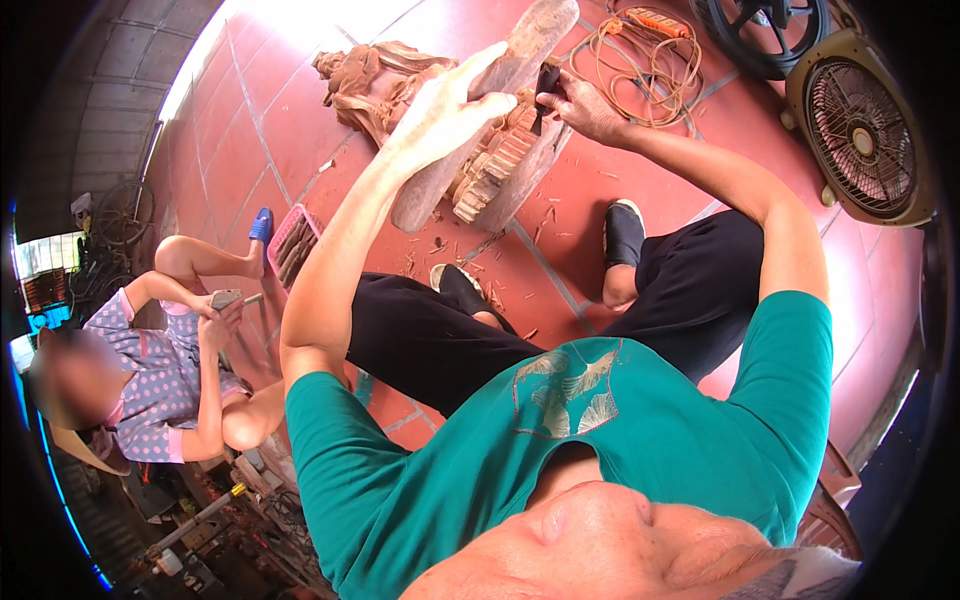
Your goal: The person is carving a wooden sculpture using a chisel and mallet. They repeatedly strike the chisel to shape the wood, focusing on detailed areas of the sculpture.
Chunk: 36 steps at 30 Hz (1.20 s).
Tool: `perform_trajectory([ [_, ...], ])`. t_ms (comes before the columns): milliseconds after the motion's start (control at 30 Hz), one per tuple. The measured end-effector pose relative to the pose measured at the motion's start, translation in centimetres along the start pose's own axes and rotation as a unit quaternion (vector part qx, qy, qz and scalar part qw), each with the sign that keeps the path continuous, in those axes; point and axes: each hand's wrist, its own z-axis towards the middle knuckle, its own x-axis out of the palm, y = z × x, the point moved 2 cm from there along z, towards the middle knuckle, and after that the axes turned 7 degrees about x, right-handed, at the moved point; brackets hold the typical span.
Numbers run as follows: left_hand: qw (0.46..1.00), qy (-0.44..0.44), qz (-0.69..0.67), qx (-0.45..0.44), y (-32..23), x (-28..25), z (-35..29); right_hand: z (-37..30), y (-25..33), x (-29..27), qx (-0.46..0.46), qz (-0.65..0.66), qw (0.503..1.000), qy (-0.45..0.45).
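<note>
A brown wood carving (375,85) lies on the tiles ahead of me, with a figure-like part at the left. Its ridged section (497,165) sits between a long flat wooden board (435,190) and another wooden piece (535,165). My left hand (445,115) rests on the long board, thumb and forefinger stretched apart; its other fingers are partly hidden. My right hand (590,108) pinches a small black tool (546,95) over the ridged wood. The exact kind of tool cannot be made out.
Wood chips lie around my shoes (625,240). An orange-ended cord (650,70) is coiled at the far right, near a standing fan (862,135) and a black wheel (765,30). Left, a seated person (165,370) holds a phone beside a pink basket (297,245) of wooden-handled tools.
</note>
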Motion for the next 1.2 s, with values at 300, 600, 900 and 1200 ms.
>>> perform_trajectory([
  [300, 0.999, 0.020, 0.005, -0.034, -0.2, -0.1, -0.1, 0.5, -1.0, 0.0, -0.029, -0.027, 0.999, -0.018],
  [600, 0.999, 0.008, -0.028, -0.017, -1.4, -0.2, 0.1, -0.3, 1.0, 0.1, -0.070, -0.150, 0.986, -0.020],
  [900, 0.991, 0.097, 0.019, -0.094, -1.7, 0.7, 0.3, 0.1, -0.3, 0.4, -0.091, -0.123, 0.988, -0.017],
  [1200, 0.997, -0.015, 0.070, 0.014, -3.7, 0.5, 0.4, 0.4, -0.7, 0.5, -0.096, -0.125, 0.987, -0.025],
])
